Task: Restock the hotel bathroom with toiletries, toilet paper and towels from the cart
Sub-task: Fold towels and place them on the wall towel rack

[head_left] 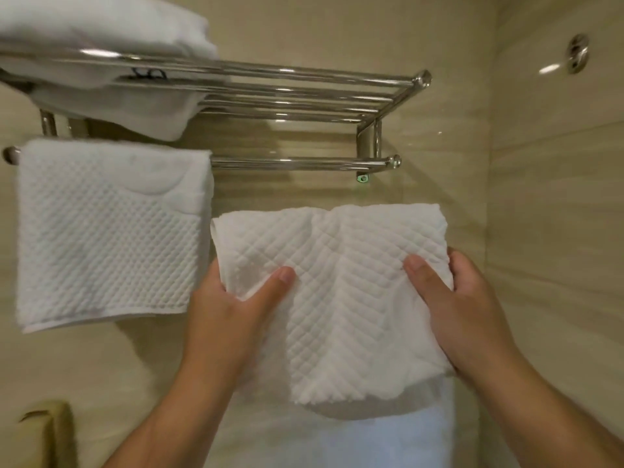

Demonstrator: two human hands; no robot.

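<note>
While it hangs in front of the beige tiled wall, the small white towel with the diamond weave is held up by both hands. It sits just below the free right part of the chrome rail and does not touch it. The left hand pinches the towel's left edge, thumb laid across the front of the cloth and the other fingers out of sight behind it. The right hand grips the right edge the same way, thumb on the front, fingers behind. Between the two hands the cloth sags into a soft fold down the middle, and its lower edge hangs loose between the forearms.

Just to the left, a second white towel of a dimpled weave is draped over the left part of the same rail, hanging flat and close beside the held one. The rail belongs to a chrome wall rack, whose upper shelf of parallel bars carries a stack of folded white towels at its left end. On the side wall to the right sits a small round chrome fitting. Below the held towel something pale and white shows, too blurred to tell what it is. A brass-coloured object pokes in at the bottom left corner.
</note>
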